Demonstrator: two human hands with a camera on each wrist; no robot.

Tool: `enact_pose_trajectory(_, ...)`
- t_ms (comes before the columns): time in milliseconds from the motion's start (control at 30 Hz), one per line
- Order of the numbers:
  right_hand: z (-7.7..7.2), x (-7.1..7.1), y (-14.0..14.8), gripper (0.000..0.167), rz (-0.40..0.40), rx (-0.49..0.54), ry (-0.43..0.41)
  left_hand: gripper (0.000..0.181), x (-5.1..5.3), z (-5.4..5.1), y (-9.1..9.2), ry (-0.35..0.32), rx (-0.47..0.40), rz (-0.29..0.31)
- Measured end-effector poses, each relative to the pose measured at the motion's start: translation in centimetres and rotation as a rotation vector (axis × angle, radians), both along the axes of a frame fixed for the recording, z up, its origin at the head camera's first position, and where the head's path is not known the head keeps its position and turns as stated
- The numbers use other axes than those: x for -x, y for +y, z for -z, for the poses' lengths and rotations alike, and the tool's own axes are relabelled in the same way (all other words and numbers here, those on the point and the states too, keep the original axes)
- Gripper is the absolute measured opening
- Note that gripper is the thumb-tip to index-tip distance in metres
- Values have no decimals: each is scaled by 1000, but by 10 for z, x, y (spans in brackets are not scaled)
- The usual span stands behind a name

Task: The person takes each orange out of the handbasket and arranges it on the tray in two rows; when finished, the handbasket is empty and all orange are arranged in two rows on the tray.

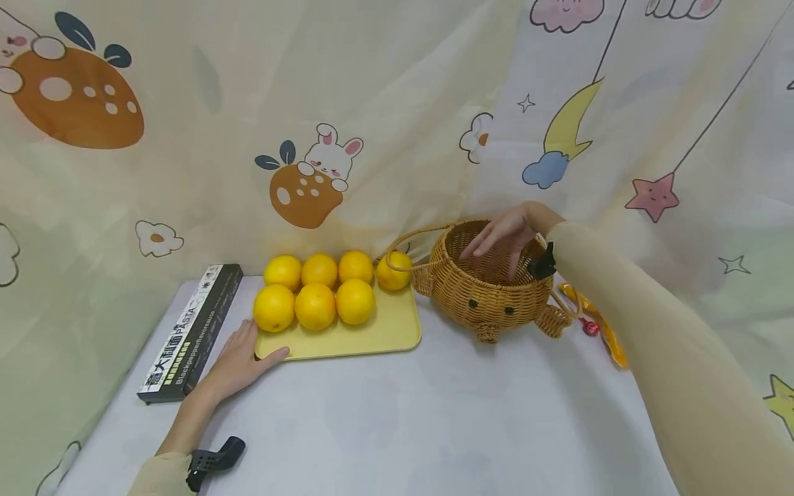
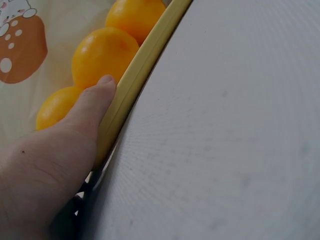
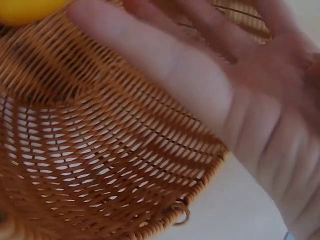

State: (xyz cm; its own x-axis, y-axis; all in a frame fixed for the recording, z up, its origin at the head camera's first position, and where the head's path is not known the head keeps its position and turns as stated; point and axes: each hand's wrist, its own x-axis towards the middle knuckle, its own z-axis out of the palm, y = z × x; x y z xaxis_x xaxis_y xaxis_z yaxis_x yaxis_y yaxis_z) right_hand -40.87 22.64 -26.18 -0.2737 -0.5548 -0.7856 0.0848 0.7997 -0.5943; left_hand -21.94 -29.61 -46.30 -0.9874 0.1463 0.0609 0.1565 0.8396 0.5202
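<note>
My right hand (image 1: 499,234) reaches down over the opening of a wicker basket (image 1: 459,296) with an animal face. Its fingers are extended and grip nothing. In the right wrist view, a round yellow thing (image 3: 30,10) shows at the top left, largely cut off; I cannot tell whether it lies inside the basket. My left hand (image 1: 238,362) rests at the near left corner of a yellow tray (image 1: 372,339), its thumb over the front rim and fingers along the left side. Several oranges (image 1: 315,306) sit in two rows on the tray.
A black and white pasta box (image 1: 191,334) lies left of the tray. Right of the basket are an orange packet (image 1: 611,337) and a small red wrapped candy (image 1: 589,327). A basket handle (image 1: 409,238) leans over the rightmost orange. A printed cloth (image 1: 397,138) hangs behind the table.
</note>
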Motion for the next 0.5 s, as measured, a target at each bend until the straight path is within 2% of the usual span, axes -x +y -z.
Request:
enact_pose_trajectory(133, 8, 0, -3, 53, -17, -68, -34, 106, -2, 0, 1, -7, -7, 0)
enact_pose_trajectory(367, 21, 2, -8, 63, 11, -151, -25, 106, -3, 1, 3, -3, -17, -4)
enact_pose_trajectory(500, 28, -2, -10, 63, 23, -177, -23, 105, -6, 1, 3, 0, -19, -4)
